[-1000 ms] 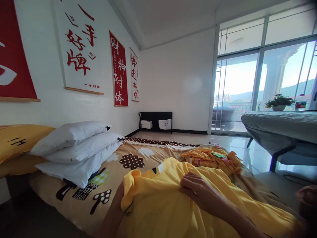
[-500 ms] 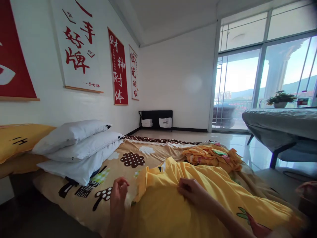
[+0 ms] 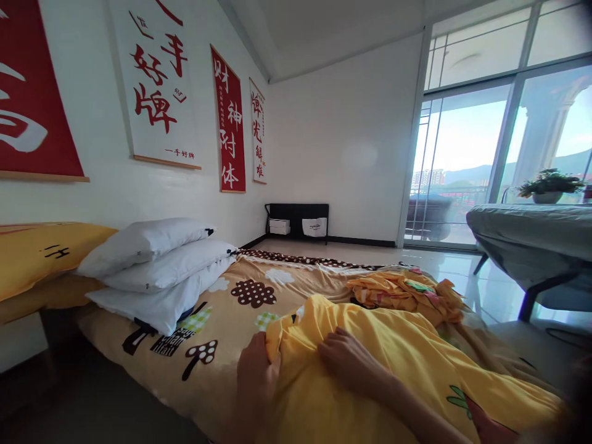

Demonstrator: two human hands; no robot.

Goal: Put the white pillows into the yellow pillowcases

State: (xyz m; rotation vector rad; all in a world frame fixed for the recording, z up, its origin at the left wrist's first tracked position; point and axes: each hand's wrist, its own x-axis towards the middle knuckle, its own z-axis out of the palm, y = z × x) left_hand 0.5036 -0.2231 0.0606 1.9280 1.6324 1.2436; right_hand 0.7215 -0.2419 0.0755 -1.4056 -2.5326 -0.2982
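Observation:
A large yellow fabric cover [image 3: 305, 401] with a carrot print is spread in front of me over the patterned bed. At its left edge, the fingers of my left hand [image 3: 257, 365] are closed around a fold of the fabric. My right hand [image 3: 348, 357] rests farther in on the cover, fingers curled into the gathered cloth. The undersides of both hands are hidden. Beyond the cover lies a crumpled heap of orange printed cloth [image 3: 407, 293], touched by neither hand.
Several white pillows [image 3: 157, 271] are stacked at the bed's left side, beside yellow cushions [image 3: 50, 253]. The tan patterned bedsheet [image 3: 222, 394] ends at a dark floor on the left. A covered table [image 3: 531, 228] stands at the right, near glass doors [image 3: 462, 154].
My left hand has moved right and closed on the cover's left edge. My right hand has shifted slightly left across the fabric. The view has turned a little left.

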